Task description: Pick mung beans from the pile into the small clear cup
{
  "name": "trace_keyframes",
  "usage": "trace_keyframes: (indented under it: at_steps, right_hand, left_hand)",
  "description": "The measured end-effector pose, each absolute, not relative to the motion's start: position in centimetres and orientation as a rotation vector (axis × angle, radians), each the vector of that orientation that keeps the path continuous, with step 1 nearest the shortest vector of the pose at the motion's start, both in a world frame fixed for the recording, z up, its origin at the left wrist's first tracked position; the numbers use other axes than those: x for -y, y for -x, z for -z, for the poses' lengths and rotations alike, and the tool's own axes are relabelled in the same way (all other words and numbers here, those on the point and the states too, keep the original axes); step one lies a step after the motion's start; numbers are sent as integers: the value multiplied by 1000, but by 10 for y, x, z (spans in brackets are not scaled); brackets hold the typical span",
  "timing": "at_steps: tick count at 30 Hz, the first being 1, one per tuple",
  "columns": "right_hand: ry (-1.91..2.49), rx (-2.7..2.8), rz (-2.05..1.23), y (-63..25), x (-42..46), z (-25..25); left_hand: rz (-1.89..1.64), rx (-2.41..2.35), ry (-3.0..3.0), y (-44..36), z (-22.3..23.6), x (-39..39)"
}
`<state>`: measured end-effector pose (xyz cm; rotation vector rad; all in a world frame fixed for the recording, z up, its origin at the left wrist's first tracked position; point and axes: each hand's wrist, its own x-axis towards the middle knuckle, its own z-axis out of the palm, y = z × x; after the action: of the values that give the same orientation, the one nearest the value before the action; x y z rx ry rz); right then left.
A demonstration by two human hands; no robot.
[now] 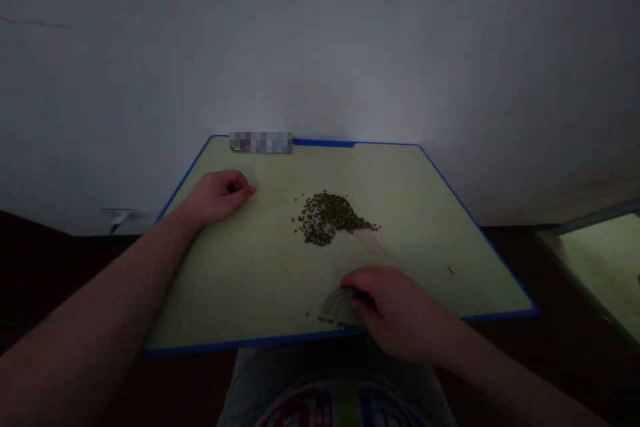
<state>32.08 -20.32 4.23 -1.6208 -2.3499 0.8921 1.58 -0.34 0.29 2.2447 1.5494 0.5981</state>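
My right hand (383, 307) pinches a clear protractor (339, 303) by its right part, low over the table's front edge. A few dark green beans (330, 321) lie along the protractor's straight side. Beyond it, mid-table, is a pile of small dark green beans (330, 213). White grains that look like rice (367, 237) are mixed into the pile and spread at its right side. My left hand (220, 195) rests on the left of the table, fingers curled and thumb against them, with nothing visible inside.
The pale folding table (240, 293) has a blue rim and stands against a grey wall (320, 47). A blurred-out flat object (261, 142) lies at its back edge. One small dark sliver (451, 271) is on the right. Another pale surface (607, 267) stands farther right.
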Motion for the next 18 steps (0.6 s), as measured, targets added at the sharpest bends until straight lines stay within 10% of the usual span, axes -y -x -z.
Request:
trace_keyframes:
  at_steps: [18]
  right_hand:
    - [1690,2201,-932,-334,225,-36]
  left_hand:
    - [-597,-1569,-2264,-16,-1,2]
